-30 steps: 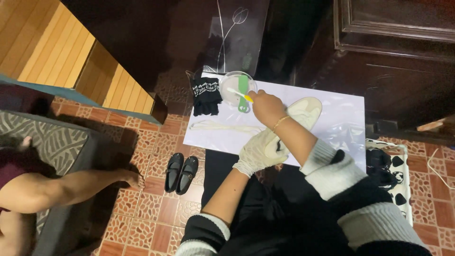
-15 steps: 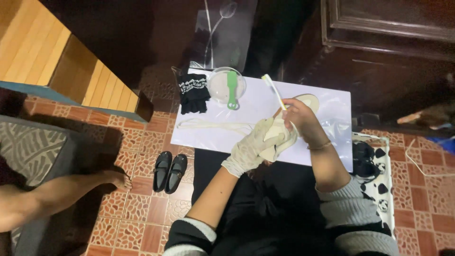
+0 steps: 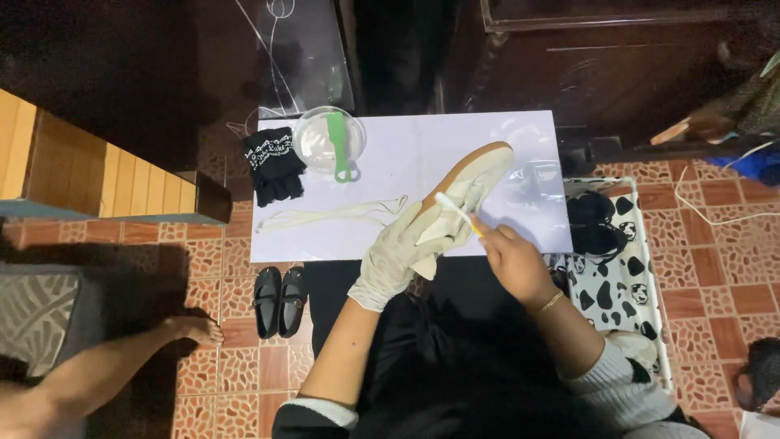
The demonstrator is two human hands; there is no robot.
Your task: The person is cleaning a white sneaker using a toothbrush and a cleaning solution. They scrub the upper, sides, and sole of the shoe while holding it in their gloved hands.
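Ref. landmark: white sheet-covered worktop [image 3: 422, 154]. Left hand [image 3: 400, 252], in a pale lace glove, is closed around a cream shoe [image 3: 471, 183] with a tan sole; shoe is held tilted over the near-right part of the worktop, toe toward the far-right corner, heel end down at the near edge. Right hand [image 3: 512, 260], bare w/ a thin bracelet at the wrist, is closed on the handle of a toothbrush [image 3: 452, 207]; bristle end lies against the shoe upper, just past the gloved fingers. Step in hand, as judged: scrubbing the upper w/ the brush while the other hand steadies the shoe. Next move, as judged, calls for short strokes along the fabric, firm hold on the heel end, and turning the shoe to present unbrushed areas; brush may need re-wetting at the clear round bowl [image 3: 318, 138] at the far-left of the worktop, where a green brush [image 3: 340, 146] rests across it. A loose white lace [image 3: 325, 215] lies on the near-left area; a black patterned cloth [image 3: 272, 162] sits at the far-left edge. On the tiled floor below the near-left corner stands a pair of black shoes [image 3: 279, 301]. Another person's bare foot [image 3: 191, 329] rests on the floor further left.
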